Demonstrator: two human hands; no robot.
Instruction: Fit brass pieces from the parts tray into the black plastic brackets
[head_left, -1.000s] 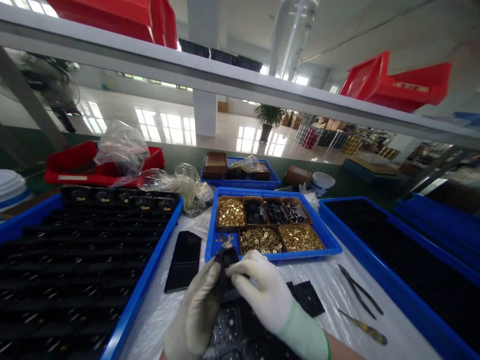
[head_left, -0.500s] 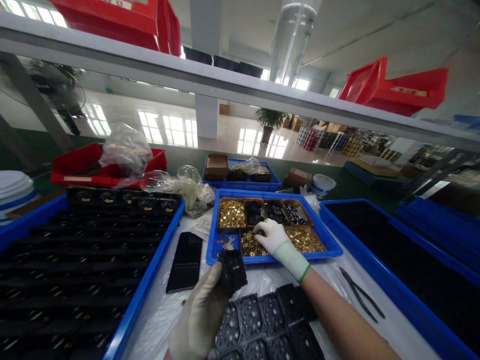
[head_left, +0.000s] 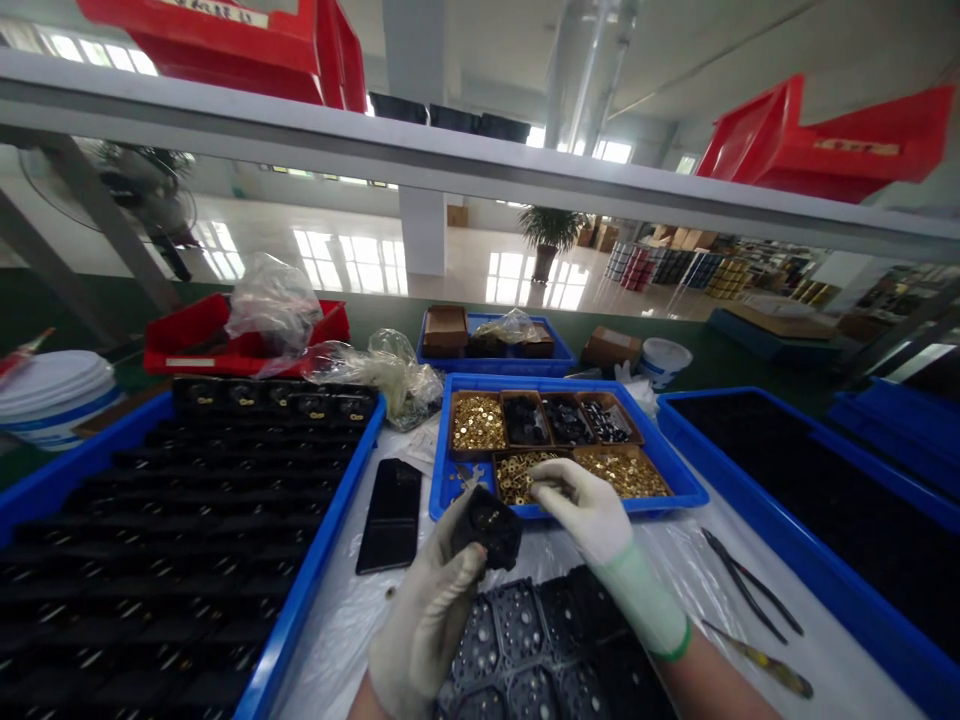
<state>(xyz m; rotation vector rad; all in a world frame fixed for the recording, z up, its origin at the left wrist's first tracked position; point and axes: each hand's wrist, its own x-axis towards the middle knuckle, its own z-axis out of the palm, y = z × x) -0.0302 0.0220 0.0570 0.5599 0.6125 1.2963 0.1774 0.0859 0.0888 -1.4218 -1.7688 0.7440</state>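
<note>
My left hand (head_left: 431, 610), in a whitish work glove, grips a small black plastic housing (head_left: 491, 532) with the thumb across its near side. Thin metal bits show on the housing's face. My right hand (head_left: 589, 512), in a white glove with a green-edged cuff, hangs over the front of a blue parts tray (head_left: 686, 493). Its fingers are pinched together at the brass washer-like pieces (head_left: 516, 478); whatever is between the fingertips is hidden. Below both hands lie rows of black moulded housings (head_left: 517, 625).
A black phone (head_left: 390, 515) lies left of the parts tray. Pliers (head_left: 750, 585) and a screwdriver (head_left: 765, 660) lie at right. Blue trays of black parts flank the work area, left (head_left: 300, 590) and right (head_left: 795, 520). A shelf (head_left: 450, 150) with red bins crosses above.
My right hand has drawn back slightly from the washers, toward the housing. My left hand has raised and tilted the housing. The view has shifted, bringing the screwdriver into sight.
</note>
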